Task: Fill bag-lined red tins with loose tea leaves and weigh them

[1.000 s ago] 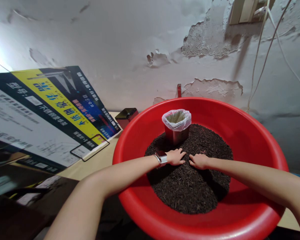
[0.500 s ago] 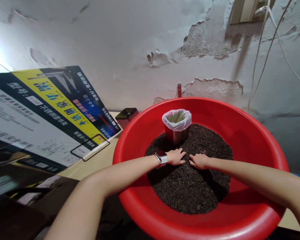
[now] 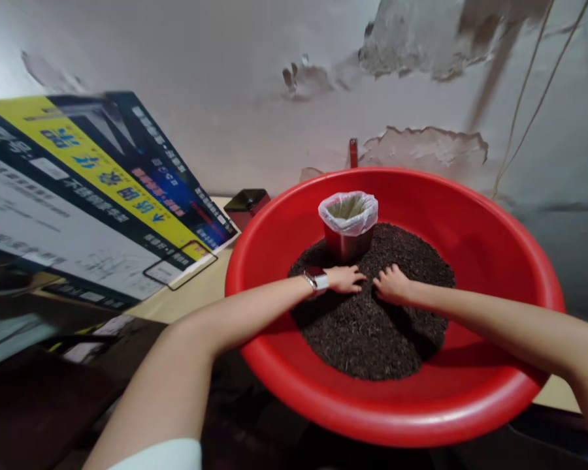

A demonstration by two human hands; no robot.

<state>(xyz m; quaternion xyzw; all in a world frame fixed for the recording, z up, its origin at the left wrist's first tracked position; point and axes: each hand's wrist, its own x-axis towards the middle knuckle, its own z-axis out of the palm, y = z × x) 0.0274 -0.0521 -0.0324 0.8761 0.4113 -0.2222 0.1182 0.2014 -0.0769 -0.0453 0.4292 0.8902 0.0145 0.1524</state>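
Observation:
A wide red basin (image 3: 402, 418) holds a broad heap of dark, loose material (image 3: 372, 339) that looks like dried tea leaves. My left hand (image 3: 343, 279), with a watch on its wrist, lies on the heap with its fingers stretched out. Facing it, my right hand (image 3: 392, 285) rests palm down on the heap, fingers apart and the tips partly sunk in. A small gap separates the two hands. Just beyond them a red tin (image 3: 347, 245) stands upright in the leaves, lined with a clear plastic bag (image 3: 349, 214) folded over its rim.
Left of the basin a large printed carton (image 3: 102, 202) leans on the pale table (image 3: 215, 274). A dark-lidded red tin (image 3: 247, 203) sits behind the basin's left rim. Peeling wall (image 3: 225, 130) rises at the back, with cables (image 3: 529, 111) hanging at the right.
The view has tilted down, so everything sits higher in the picture. My right hand has shifted slightly away from my left, its fingers now pointing more toward the tin.

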